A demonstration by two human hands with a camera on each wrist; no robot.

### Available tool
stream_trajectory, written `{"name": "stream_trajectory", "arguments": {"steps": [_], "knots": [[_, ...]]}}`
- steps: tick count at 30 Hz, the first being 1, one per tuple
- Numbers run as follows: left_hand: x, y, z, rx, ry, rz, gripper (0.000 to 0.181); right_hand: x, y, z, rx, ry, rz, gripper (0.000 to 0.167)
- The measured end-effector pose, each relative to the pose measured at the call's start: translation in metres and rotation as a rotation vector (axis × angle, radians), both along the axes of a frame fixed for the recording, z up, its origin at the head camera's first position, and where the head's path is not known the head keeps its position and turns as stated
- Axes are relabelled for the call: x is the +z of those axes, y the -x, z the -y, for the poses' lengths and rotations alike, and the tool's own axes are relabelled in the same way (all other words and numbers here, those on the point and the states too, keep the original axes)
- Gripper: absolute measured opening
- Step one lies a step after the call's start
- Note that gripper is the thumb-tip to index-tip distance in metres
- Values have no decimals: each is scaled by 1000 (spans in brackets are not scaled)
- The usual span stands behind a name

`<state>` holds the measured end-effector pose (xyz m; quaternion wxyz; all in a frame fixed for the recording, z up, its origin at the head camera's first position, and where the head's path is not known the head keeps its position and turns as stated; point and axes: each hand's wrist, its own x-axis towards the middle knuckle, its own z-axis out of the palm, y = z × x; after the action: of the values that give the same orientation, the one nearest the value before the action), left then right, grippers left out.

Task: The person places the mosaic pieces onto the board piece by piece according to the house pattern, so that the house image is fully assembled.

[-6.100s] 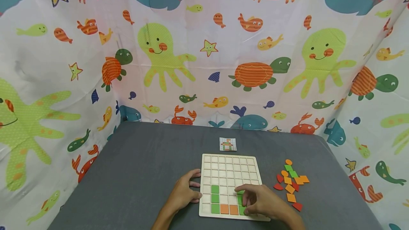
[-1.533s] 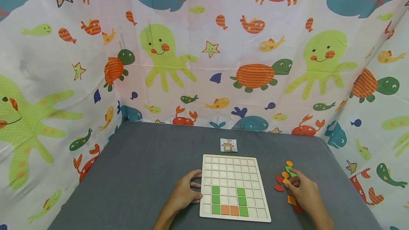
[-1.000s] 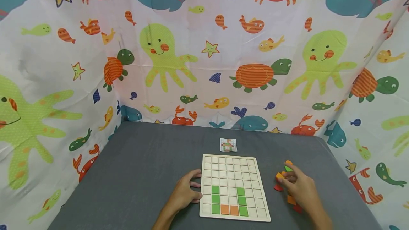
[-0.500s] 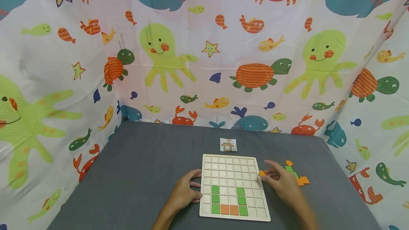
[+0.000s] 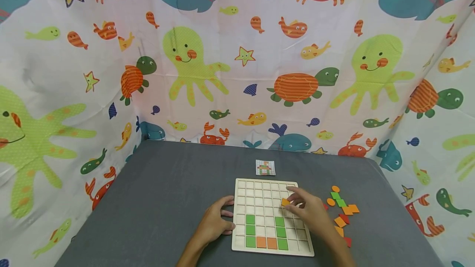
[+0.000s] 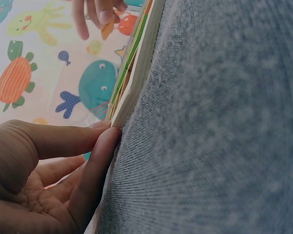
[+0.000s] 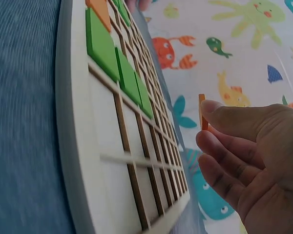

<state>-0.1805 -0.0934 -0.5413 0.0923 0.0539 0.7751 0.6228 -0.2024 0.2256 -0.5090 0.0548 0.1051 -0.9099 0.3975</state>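
No legible words, numbers, labels or brands on anything in view; on the small card [image 5: 265, 167] beyond the board [image 5: 258, 201], just a coloured grid pattern, too small for finer detail.

orange tile [image 5: 285, 202], green squares [image 5: 250, 230], pale gridded board [image 5: 263, 202], dark grey tabletop [image 5: 178, 188], white curtain [image 5: 237, 104] with sea-creature print

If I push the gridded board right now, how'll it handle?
The gridded board is probably stiff: it looks thick and unbent. Lying flat on dark cloth, it's unlikely to roll or tip. Green tiles sit in ridged cells, so likely won't shift much.
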Motion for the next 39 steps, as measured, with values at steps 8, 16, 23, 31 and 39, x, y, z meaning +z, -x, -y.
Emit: {"name": "stream_trajectory", "arguments": {"steps": [8,16,23,31,39], "knots": [[1,-1,1,2,-15,6,84,0,4,22,92,27,18,55],[2,-1,0,1,-22,10,85,-1,6,41,157,36,47,54],[1,-1,1,1,-19,10,84,-5,9,53,210,60,64,52],[2,-1,1,2,-21,8,85,-10,9,64,250,32,37,53],[2,-1,0,9,-15,9,85,-14,12,74,277,-27,45,52]]}}
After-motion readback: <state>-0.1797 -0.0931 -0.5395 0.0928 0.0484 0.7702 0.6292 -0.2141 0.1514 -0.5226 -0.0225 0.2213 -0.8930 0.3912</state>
